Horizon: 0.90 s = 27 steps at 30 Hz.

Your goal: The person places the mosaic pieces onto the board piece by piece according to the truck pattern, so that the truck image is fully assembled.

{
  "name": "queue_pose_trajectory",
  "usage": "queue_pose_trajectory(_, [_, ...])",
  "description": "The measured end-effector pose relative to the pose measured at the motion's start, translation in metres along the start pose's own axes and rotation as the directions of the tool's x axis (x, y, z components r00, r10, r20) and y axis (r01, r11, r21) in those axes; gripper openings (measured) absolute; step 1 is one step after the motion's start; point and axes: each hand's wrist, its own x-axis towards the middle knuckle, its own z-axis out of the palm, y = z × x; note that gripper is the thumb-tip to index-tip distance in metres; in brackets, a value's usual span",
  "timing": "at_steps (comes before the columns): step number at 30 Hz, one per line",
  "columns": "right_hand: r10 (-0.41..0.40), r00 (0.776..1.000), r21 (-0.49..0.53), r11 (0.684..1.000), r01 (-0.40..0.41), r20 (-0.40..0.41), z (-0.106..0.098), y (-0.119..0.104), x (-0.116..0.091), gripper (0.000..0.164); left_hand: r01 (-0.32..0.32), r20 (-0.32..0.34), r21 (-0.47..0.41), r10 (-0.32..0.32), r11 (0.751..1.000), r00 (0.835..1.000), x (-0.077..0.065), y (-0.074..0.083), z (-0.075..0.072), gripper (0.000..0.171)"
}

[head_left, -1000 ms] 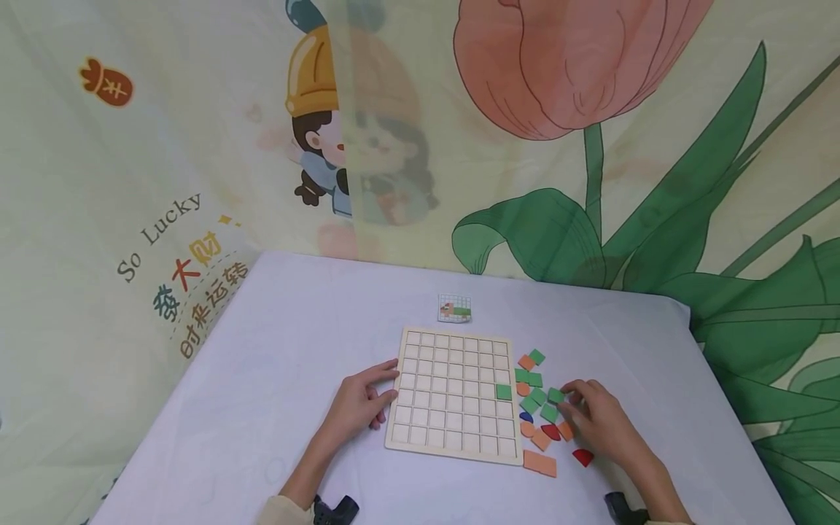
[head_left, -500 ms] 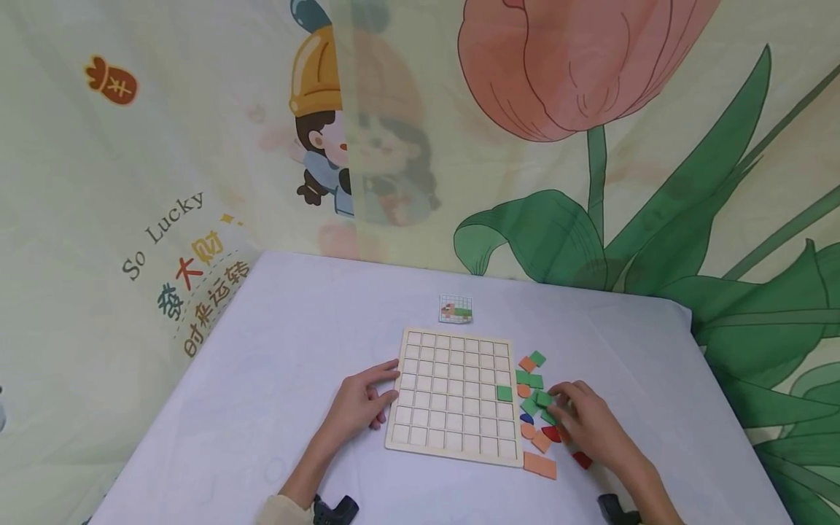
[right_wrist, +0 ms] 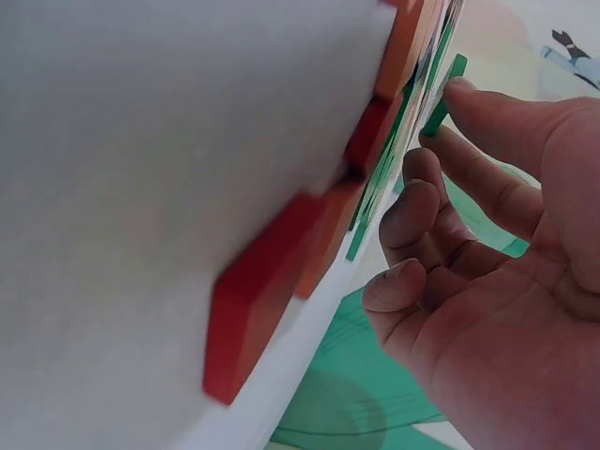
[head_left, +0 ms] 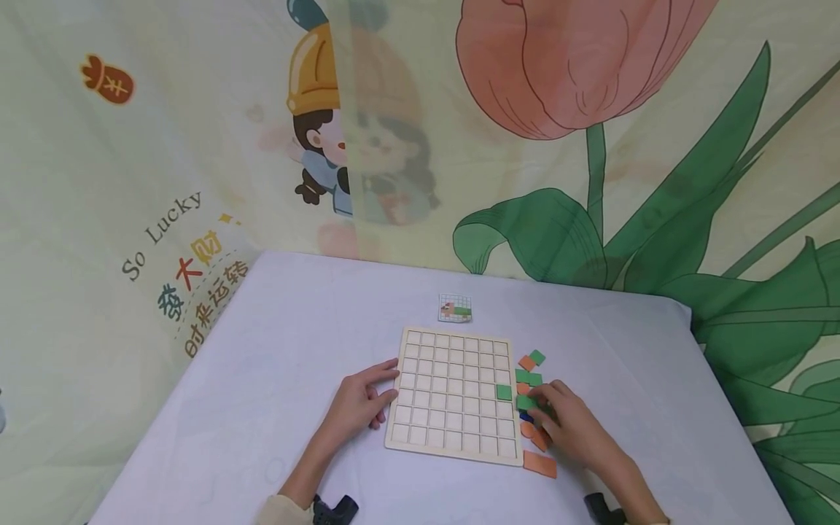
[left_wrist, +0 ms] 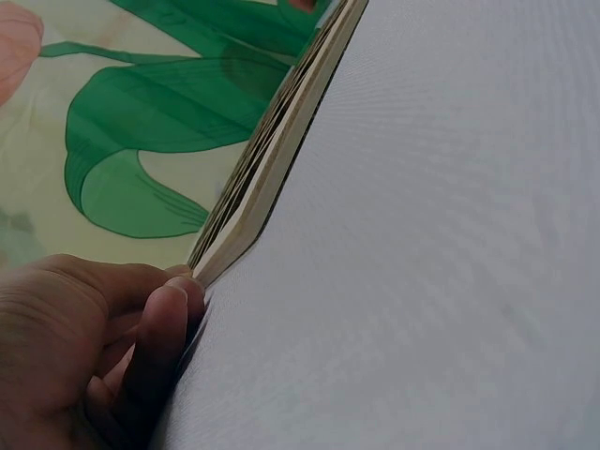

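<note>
My right hand [head_left: 572, 424] pinches a green square tile [head_left: 526, 402] between thumb and index finger, just off the board's right edge. In the right wrist view the tile [right_wrist: 445, 96] is held on edge, clear of the pieces below, while the other fingers curl loosely. At the left side, my left hand [head_left: 357, 401] holds the rim of the wooden grid board [head_left: 453, 453], thumb and index fingertip together at its edge. One green square [head_left: 503, 392] sits in a right-hand cell of the board; the other cells show bare wood.
Loose green, orange, red and blue pieces lie along the board's right side, among them two orange squares [head_left: 539, 464] and a red piece [right_wrist: 258, 300]. My right hand covers some of them. A small picture card [head_left: 455, 308] lies beyond the board on the white tablecloth [head_left: 315, 321].
My right hand has moved left toward the board, carrying the green tile over the other pieces. The left hand and the board have stayed in place.
</note>
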Motion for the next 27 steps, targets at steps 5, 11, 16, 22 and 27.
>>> queue_pose_trajectory(5, [-0.036, 0.999, 0.007, 0.999, 0.035, 0.007, 0.003, -0.006, -0.001, 0.026, -0.002, 0.018, -0.018, 0.002, 1.000, 1.000, 0.000, 0.001, -0.002, 0.042])
queue_pose_trajectory(11, [-0.078, 0.997, 0.009, 0.997, 0.078, 0.002, 0.006, -0.011, -0.003, 0.024, 0.002, 0.026, -0.008, -0.001, 1.000, 1.000, 0.000, 0.001, -0.002, 0.043])
queue_pose_trajectory(16, [-0.083, 0.996, 0.013, 0.996, 0.083, 0.014, 0.010, -0.014, -0.004, 0.023, 0.010, 0.027, 0.001, -0.010, 1.000, 1.000, -0.002, 0.001, -0.002, 0.044])
queue_pose_trajectory(22, [-0.075, 0.997, -0.016, 0.997, 0.075, 0.015, 0.015, -0.017, -0.003, 0.024, 0.014, 0.028, -0.001, -0.014, 1.000, 0.999, -0.002, 0.001, -0.003, 0.044])
queue_pose_trajectory(27, [-0.083, 0.997, -0.056, 0.995, 0.083, 0.000, 0.015, -0.018, -0.002, 0.024, 0.018, 0.028, -0.004, -0.018, 1.000, 0.999, -0.001, 0.001, -0.002, 0.044])
